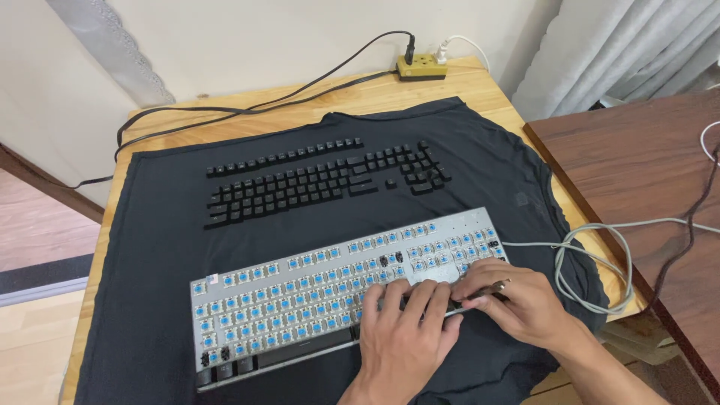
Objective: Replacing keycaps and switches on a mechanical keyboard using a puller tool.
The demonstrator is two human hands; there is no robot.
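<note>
A silver keyboard (300, 289) with its blue switches bared lies on a dark cloth (165, 225). Rows of removed black keycaps (315, 180) are laid out on the cloth behind it. My left hand (405, 337) rests palm down on the keyboard's front right part, fingers spread over the switches. My right hand (517, 300) sits beside it at the keyboard's right end, pinching a thin metal tool (491, 289) against the board. What lies under the fingers is hidden.
The cloth covers a light wooden table (420, 86). A yellow power strip (421, 66) with black and white plugs sits at the far edge. The keyboard's grey cable (592, 262) coils at the right. A dark brown table (645, 165) stands to the right.
</note>
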